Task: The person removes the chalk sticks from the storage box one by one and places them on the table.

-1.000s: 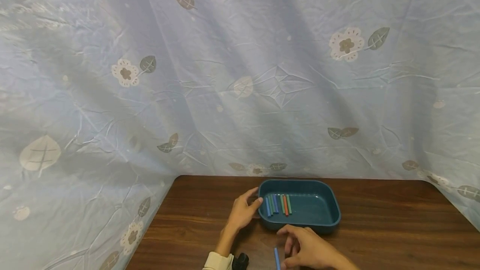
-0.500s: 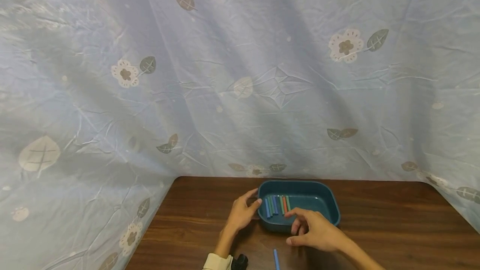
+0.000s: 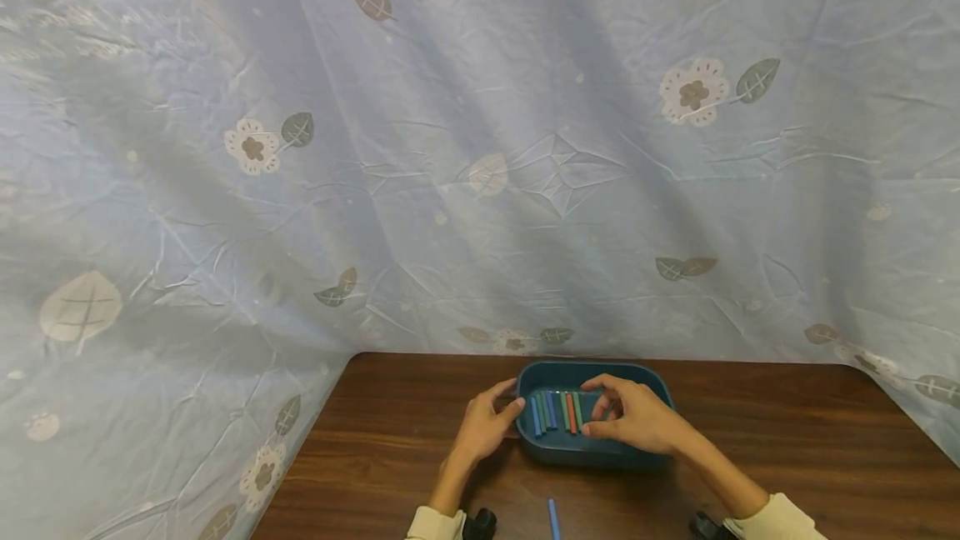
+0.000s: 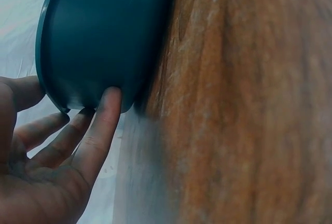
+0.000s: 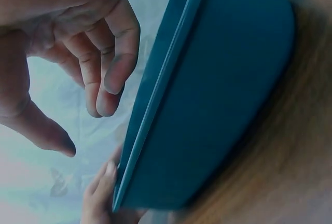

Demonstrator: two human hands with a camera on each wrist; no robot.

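Observation:
A dark teal rectangular basin (image 3: 600,457) stands on the table in the head view. Inside, toward its left end, lie several slim chalk-like sticks: blue sticks (image 3: 536,417) and green ones, plus one orange stick (image 3: 572,413). My left hand (image 3: 483,427) rests at the basin's left end, straight fingers touching the outer wall, thumb at the rim; the left wrist view shows this contact. Over the basin's right part hovers my right hand (image 3: 637,417), fingers bent and thumb apart, nothing held. Its thumb tip is near the rightmost green stick (image 3: 580,412). One blue stick (image 3: 553,519) lies on the table in front.
The brown wooden table (image 3: 390,407) meets a pale flowered cloth (image 3: 420,232) hanging behind and at the sides. Black wrist devices, such as the left one (image 3: 480,523), sit near both cuffs at the bottom of the head view.
My right hand has left the spot beside the loose blue stick and moved forward over the basin. The left hand, the basin and the sticks stay where they were.

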